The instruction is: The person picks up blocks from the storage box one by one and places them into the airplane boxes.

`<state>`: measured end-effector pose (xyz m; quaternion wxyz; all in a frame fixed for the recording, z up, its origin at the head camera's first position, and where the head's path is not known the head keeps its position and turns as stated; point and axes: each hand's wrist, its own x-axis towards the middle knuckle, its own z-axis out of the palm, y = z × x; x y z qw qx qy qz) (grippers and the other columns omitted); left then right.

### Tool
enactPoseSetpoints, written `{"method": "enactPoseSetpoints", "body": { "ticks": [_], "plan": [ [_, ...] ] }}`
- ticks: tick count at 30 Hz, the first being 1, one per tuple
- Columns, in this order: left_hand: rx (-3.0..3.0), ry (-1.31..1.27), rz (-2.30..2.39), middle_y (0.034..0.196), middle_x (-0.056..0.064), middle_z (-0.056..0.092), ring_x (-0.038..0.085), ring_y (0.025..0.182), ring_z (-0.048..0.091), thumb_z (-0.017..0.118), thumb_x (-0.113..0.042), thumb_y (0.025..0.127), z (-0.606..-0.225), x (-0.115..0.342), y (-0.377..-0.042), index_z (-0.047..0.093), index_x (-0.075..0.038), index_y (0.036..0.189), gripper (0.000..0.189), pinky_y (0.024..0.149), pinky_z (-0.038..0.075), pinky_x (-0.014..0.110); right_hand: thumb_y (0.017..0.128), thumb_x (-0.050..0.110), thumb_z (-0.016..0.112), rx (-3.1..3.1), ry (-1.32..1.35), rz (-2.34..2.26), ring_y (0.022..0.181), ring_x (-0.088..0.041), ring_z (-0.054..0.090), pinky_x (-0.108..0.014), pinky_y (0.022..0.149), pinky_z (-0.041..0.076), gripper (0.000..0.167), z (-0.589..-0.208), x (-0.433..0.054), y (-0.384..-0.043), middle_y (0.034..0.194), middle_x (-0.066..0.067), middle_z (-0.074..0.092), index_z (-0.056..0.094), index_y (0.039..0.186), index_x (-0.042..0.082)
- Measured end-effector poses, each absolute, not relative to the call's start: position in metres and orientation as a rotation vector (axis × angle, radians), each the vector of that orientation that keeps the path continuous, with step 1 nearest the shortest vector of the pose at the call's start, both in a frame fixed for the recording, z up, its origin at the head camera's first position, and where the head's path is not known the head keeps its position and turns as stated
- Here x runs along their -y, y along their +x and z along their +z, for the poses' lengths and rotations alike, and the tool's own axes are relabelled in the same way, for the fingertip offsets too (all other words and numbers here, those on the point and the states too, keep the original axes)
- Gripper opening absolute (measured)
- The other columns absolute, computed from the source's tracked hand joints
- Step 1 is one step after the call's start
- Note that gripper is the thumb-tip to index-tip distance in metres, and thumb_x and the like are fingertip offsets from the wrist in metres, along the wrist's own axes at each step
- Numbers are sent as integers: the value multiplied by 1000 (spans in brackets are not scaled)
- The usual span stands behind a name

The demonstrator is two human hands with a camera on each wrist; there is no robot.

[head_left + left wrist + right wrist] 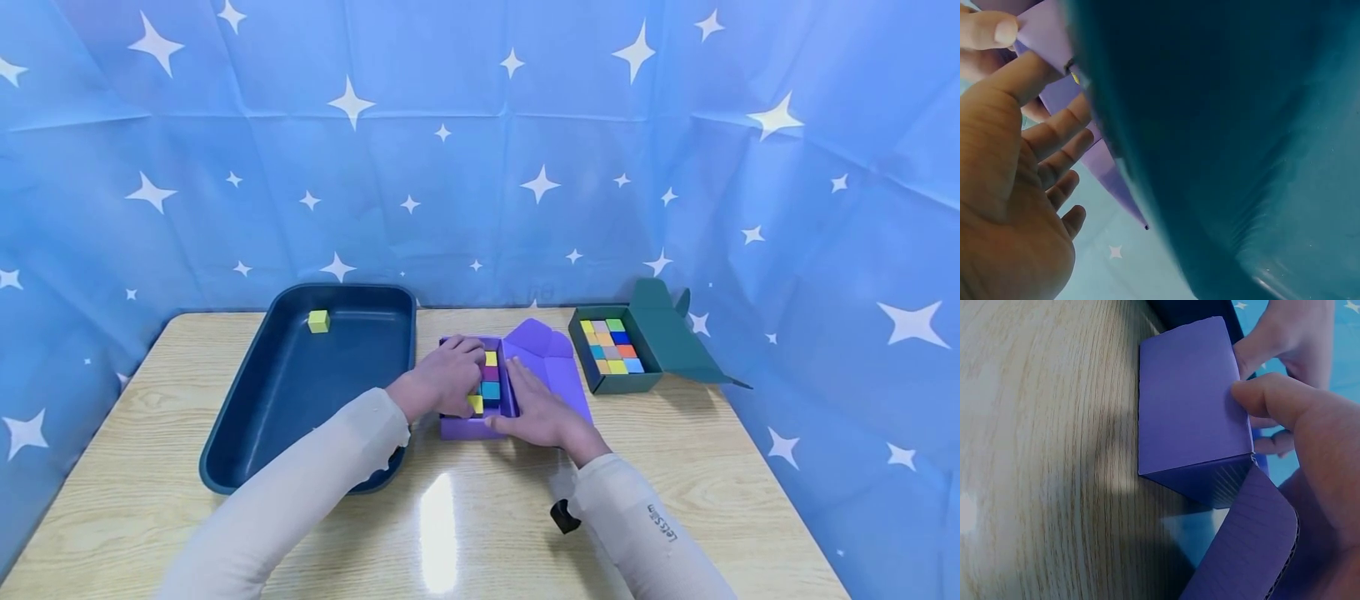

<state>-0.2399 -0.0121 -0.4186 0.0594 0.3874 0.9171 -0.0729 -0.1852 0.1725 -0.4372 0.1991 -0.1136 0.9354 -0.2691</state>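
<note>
A purple box (474, 429) with its lid (558, 379) folded open to the right holds several coloured cubes, among them a magenta cube (491, 373) and a teal cube (491, 391). My left hand (447, 379) reaches over the left wall into it, beside a yellow cube (476, 405) at the front. Its thumb and index fingertips are hidden, so whether they pinch a cube does not show. My right hand (536, 410) steadies the box, fingers straight along its right side, thumb (1266, 394) on the front wall's top edge.
On the left stands a dark blue tray (315, 396) with one yellow-green cube (318, 322) near its back. A green box (626, 383) of coloured cubes sits at the back right, its lid (675, 342) open rightward. A starry blue curtain (450, 225) surrounds the table.
</note>
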Motion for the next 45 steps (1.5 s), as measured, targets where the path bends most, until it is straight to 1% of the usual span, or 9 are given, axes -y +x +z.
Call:
{"method": "enactPoseSetpoints", "body": {
  "ticks": [8,12,17,21,24,28,32,36,45],
  "plan": [
    [-2780,1193,-353,142,0,53,22,145,31,72,-47,82,-424,8,-239,75,-21,97,30,124,19,44,87,55,60,-2617,-320,-756,154,-28,1,-54,122,18,104,-436,-173,-185,166,-6,-6,-5,157,15],
    [-2777,1194,-355,142,0,53,22,145,30,71,-47,84,-423,9,-238,75,-22,97,29,124,18,43,87,54,60,-2616,-319,-757,154,-28,2,-55,122,17,104,-435,-172,-185,166,-6,-6,-5,157,14],
    [-2800,1223,-232,138,-1,54,23,145,28,73,-50,81,-418,17,-239,74,-24,89,27,123,20,44,87,54,61,-2613,-318,-766,154,-29,2,-55,121,18,104,-436,-172,-185,166,-7,-6,-4,157,14],
    [-2868,1233,-131,142,1,51,26,148,24,73,-51,81,-408,32,-245,74,-23,96,32,124,17,45,86,54,62,-2614,-307,-775,154,-29,2,-56,121,18,104,-436,-172,-184,166,-6,-5,-4,157,14],
    [-2936,1210,-85,143,3,51,27,149,22,73,-48,83,-400,46,-250,73,-21,106,35,124,17,47,86,55,62,-2618,-297,-780,154,-29,3,-57,121,18,105,-436,-172,-184,166,-6,-4,-3,157,15],
    [-3033,1150,-63,141,6,53,28,149,23,74,-43,84,-393,72,-257,71,-19,110,36,123,18,49,85,57,62,-2626,-296,-763,154,-28,2,-56,121,17,105,-436,-172,-184,166,-6,-4,-3,157,15],
    [-3117,1051,-125,139,9,53,32,148,25,77,-40,81,-390,108,-266,71,-16,110,38,122,20,50,85,57,62,-2633,-303,-750,154,-28,3,-54,122,16,106,-436,-171,-183,166,-5,-3,-2,157,15],
    [-3167,874,-120,138,13,52,35,146,25,78,-37,81,-388,148,-275,71,-13,110,38,121,20,53,86,56,62,-2640,-303,-745,154,-28,4,-54,122,16,105,-436,-171,-183,166,-6,-2,-2,157,14],
    [-3149,570,-8,135,23,50,42,138,28,74,-29,84,-394,207,-284,69,-5,112,37,116,20,60,86,56,62,-2637,-304,-754,154,-28,3,-53,122,16,105,-436,-172,-183,166,-6,-3,-3,157,14]
  ]
}}
